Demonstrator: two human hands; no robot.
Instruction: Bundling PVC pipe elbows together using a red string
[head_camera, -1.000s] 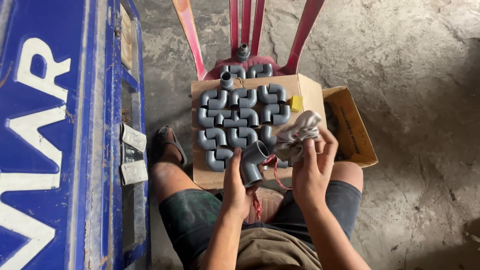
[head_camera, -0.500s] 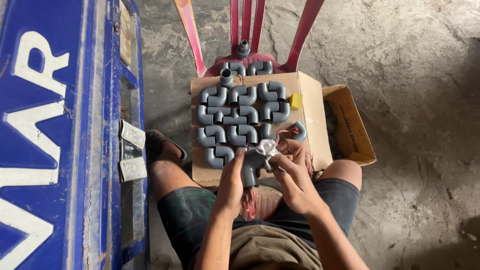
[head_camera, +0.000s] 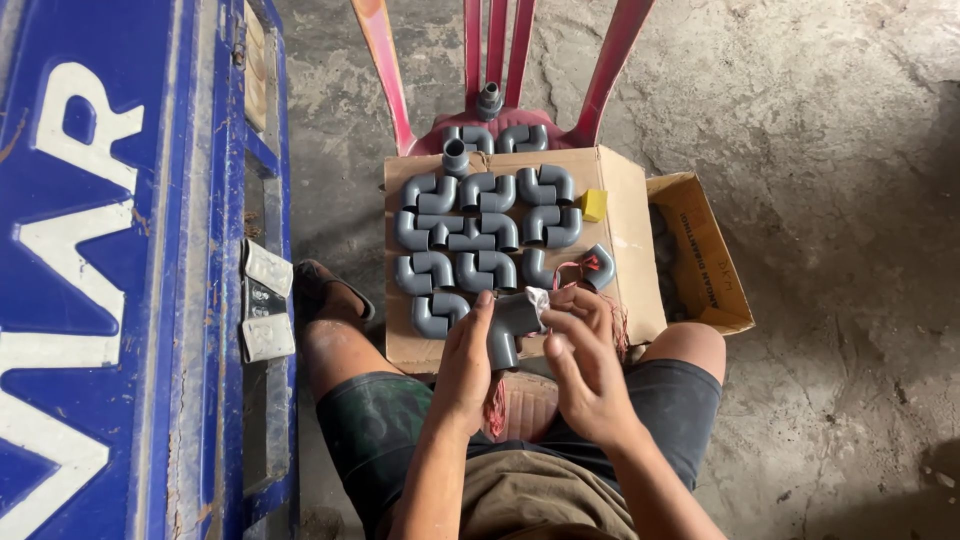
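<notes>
Holding grey elbow pipe fitting (head_camera: 510, 325), left hand (head_camera: 465, 365) grasping it, right hand (head_camera: 585, 365) clenching white cloth (head_camera: 537, 298)

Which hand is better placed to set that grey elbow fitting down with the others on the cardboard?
Left, probably. The left hand grips the grey elbow fitting just beside the laid-out fittings, while the right hand is busy pressing a cloth to its end.

Pipe elbows (head_camera: 480, 225) lie on a cardboard sheet (head_camera: 622, 230) atop a chair (head_camera: 600, 90).

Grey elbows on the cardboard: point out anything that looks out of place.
Among the grey elbows on the cardboard sheet, one small yellow block sits at the right end of the top row, the only non-grey, non-pipe piece there.
</notes>
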